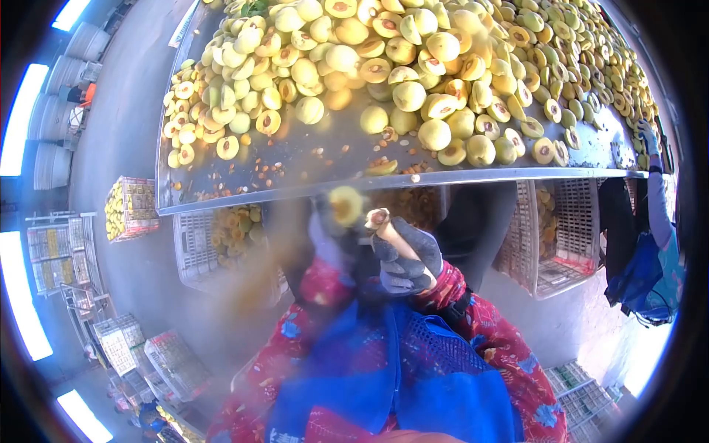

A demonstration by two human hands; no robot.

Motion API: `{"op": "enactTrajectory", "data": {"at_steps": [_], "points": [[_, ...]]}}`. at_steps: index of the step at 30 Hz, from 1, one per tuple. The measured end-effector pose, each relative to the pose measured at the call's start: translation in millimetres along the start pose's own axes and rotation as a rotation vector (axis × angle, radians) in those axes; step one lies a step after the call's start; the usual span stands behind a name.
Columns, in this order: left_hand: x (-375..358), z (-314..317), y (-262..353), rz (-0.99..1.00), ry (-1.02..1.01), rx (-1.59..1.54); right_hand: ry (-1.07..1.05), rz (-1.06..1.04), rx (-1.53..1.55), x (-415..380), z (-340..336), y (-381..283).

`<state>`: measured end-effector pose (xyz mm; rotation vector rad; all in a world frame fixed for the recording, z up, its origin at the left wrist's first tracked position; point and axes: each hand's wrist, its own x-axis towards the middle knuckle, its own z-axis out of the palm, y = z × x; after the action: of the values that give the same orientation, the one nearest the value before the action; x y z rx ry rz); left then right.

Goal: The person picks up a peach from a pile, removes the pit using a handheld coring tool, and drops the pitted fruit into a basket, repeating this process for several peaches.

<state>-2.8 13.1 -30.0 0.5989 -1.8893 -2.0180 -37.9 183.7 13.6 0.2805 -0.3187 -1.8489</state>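
My right hand (406,258), in a grey glove, is closed around a pale wooden-looking handle (399,240). A small brownish piece (377,218) shows at the handle's upper end. Just to the left, my left hand (325,235) is blurred behind a smear on the view, its fingers round a yellow-green fruit piece (346,205). Both hands are close together below the metal table's front edge (295,193). Heaped on that table are whole and halved yellow-green fruits (410,96), some with brown pits showing.
Plastic crates stand under the table, one at the left (196,247) and one at the right (576,236), with fruit pieces inside. A co-worker (661,251) is at the far right, one gloved hand on the table. Stacked crates (122,343) are at the lower left.
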Motion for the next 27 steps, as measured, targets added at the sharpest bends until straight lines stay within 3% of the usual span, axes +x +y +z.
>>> {"op": "enactTrajectory", "data": {"at_steps": [2,4,5,6,8,11,12,14,15,17,20,22,24,26,27], "points": [[6,-56,-1,0.072,0.143,0.409,0.162,-0.027,-0.114,-6,-15,-8],[9,-88,40,0.243,0.239,1.365,0.181,0.019,-0.228,-12,-29,-20],[14,-94,71,-0.111,0.3,1.349,0.187,0.043,-0.287,-13,-35,-25],[23,-108,73,-0.028,0.249,1.499,0.309,0.011,-0.201,-15,-43,-24],[52,-124,73,0.149,0.146,1.789,0.35,0.013,-0.298,-13,-44,-25],[125,-73,81,0.19,-0.068,1.368,0.449,0.005,-0.481,-8,-35,-22],[156,-62,61,0.344,-0.148,1.37,0.487,-0.003,-0.553,-7,-31,-21],[204,-33,37,0.468,-0.326,1.504,0.514,-0.05,-0.606,-8,-23,-18],[219,-25,22,0.373,-0.438,1.546,0.527,-0.073,-0.633,-9,-18,-17],[236,-22,7,0.383,-0.472,1.512,0.594,-0.14,-0.718,-15,-3,-13],[197,-9,57,-0.164,-0.455,0.847,0.667,-0.225,-0.876,-22,3,-16],[191,-40,14,-0.219,-0.522,0.329,0.675,-0.248,-1.036,-21,2,-18],[169,-46,16,-0.36,-0.445,0.058,0.641,-0.238,-1.244,-15,2,-26],[135,-20,67,-0.587,-0.252,0.04,0.656,-0.217,-1.265,-5,20,-25],[130,-22,63,-0.549,-0.235,-0.056,0.665,-0.21,-1.277,-2,26,-23]]}}
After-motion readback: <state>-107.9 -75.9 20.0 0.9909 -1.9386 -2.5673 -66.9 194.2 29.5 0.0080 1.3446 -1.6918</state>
